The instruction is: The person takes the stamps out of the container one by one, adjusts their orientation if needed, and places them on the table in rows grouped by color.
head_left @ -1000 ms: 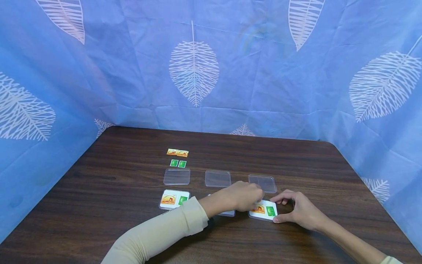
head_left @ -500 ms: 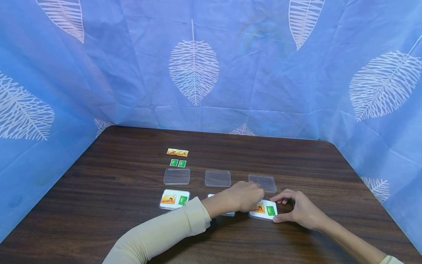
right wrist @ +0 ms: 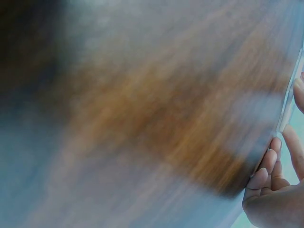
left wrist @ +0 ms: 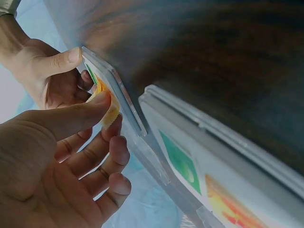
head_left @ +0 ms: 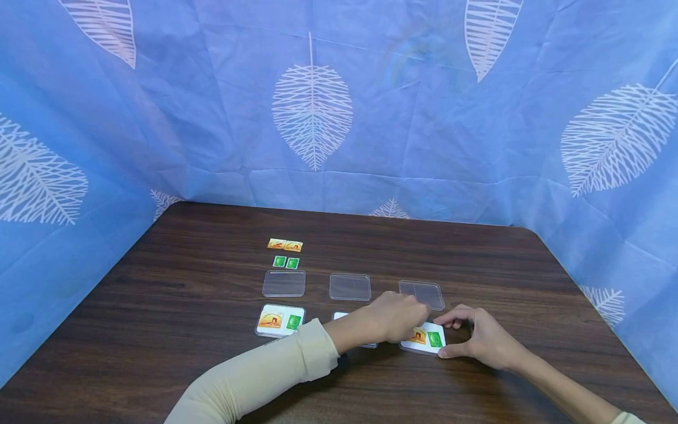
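My left hand [head_left: 399,317] is over the rightmost of the near row of stamp cases [head_left: 422,348]. Between its thumb and a finger it pinches an orange stamp [left wrist: 113,113], right at the case's white face; the other fingers are loosely bent. A green stamp [head_left: 435,339] shows on the same white insert. My right hand [head_left: 484,338] grips that case's right end, thumb at the near corner and fingers at the far corner. The middle case [left wrist: 156,107] is partly hidden beneath my left forearm in the head view, its green and orange stamps visible from the left wrist.
The left case [head_left: 281,311] holds an orange and a green stamp. Behind the row lie three clear lids [head_left: 283,284]. Two loose green stamps [head_left: 292,263] and two orange stamps [head_left: 293,247] lie farther back on the dark wooden table [head_left: 212,247]. Blue leaf-patterned cloth [head_left: 228,88] surrounds it.
My left hand has shifted very slightly to the right over the case. The right hand and the case it grips stay in place.
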Demonstrator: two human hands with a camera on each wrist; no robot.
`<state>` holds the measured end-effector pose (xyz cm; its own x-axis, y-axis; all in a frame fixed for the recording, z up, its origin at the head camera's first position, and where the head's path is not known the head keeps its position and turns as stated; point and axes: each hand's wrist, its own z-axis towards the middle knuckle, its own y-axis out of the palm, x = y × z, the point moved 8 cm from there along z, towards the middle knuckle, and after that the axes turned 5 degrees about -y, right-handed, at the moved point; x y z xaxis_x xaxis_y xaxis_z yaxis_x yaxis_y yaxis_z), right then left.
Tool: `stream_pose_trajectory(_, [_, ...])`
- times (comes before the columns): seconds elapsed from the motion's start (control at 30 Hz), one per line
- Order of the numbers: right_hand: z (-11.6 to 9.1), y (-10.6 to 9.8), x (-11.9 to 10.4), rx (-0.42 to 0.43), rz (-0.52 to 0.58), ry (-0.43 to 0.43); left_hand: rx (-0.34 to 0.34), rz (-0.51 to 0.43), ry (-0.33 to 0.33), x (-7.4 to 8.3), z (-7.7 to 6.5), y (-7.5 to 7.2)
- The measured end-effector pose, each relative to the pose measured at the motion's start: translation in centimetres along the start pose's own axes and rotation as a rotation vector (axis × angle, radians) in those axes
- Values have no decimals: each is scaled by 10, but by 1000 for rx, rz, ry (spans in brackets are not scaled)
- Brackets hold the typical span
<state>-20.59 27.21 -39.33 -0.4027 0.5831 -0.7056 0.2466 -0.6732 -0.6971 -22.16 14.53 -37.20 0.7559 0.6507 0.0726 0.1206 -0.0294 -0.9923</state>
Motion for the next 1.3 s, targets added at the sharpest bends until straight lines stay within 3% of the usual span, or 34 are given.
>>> stream_pose_trajectory(0.27, [-1,0,-1,-3,9,-10,71,-12,62,6,-4,-2])
stream_pose_trajectory(0.43, [-2,0,-1,2,-10,-16,81,-25,75,8,-6,-4])
stream_pose_trajectory(0.83, [-1,0,0,7,-18,-12,112,-365,116,-11,-8,-26])
stream_pose_trajectory(1.1, [-2,2,1,-1,-20,10,111,-513,101,-26,-17,-30])
stream_pose_trajectory(1.3, [-1,1,-1,-2,-22,9,111,-595,131,-34,-21,-32])
